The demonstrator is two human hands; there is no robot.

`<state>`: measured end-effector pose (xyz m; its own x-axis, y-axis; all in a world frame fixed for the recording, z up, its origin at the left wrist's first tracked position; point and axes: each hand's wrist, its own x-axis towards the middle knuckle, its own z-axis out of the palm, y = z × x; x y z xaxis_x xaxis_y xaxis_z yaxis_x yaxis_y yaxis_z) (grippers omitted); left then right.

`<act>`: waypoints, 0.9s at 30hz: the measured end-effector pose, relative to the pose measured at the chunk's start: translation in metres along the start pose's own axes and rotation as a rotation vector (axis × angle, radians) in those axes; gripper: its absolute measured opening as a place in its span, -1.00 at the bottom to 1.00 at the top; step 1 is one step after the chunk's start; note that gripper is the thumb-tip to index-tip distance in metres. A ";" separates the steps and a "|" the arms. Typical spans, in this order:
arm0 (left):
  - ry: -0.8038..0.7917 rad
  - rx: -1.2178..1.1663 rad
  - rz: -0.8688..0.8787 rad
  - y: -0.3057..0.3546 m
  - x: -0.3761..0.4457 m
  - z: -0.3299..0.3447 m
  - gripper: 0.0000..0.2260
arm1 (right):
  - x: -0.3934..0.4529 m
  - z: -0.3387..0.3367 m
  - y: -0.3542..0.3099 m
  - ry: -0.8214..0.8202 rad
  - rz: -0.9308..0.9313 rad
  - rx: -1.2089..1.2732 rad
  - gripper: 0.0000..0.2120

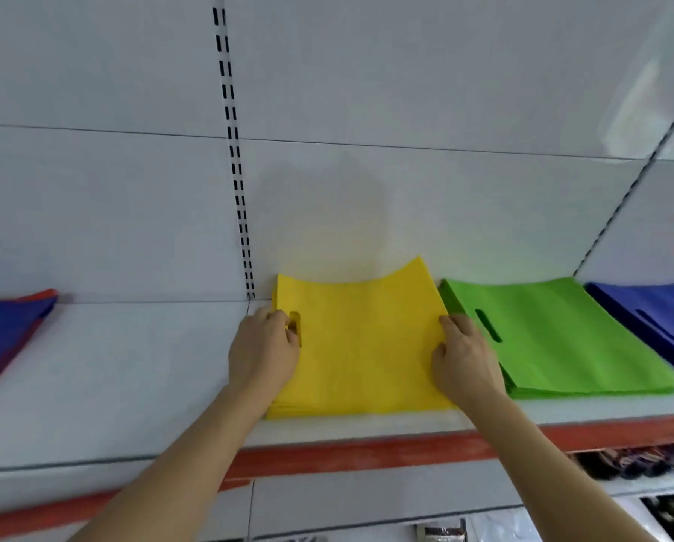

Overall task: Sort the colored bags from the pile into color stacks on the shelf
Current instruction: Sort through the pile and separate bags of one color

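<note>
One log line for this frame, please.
left hand on yellow stack | right hand at its right edge | green stack beside

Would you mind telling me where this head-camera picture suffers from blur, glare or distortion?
Head view: wide-angle bending curves the shelf edge; the blue bags at right and the frame corners smear; soft glare patch on the back panel; faint shadow above the yellow stack.

No text, label, brand, number or sign can be read anywhere in the head view. The yellow bags [361,346], green bags [570,338] and blue bags [656,311] are plain cloth with no print. The small packets [441,532] under the shelf [132,385] are too blurred to read.
</note>
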<state>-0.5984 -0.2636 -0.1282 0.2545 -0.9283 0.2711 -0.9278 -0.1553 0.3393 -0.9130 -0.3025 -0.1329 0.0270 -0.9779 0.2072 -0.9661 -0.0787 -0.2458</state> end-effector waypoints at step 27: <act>0.042 0.334 -0.114 0.008 -0.057 -0.030 -0.40 | -0.023 0.007 -0.027 -0.085 -0.264 -0.147 -0.37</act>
<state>-0.6125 -0.2015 -0.1140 0.3658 -0.8851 0.2878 -0.9291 -0.3652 0.0579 -0.8857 -0.2795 -0.1374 0.2970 -0.9406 0.1644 -0.9495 -0.3091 -0.0536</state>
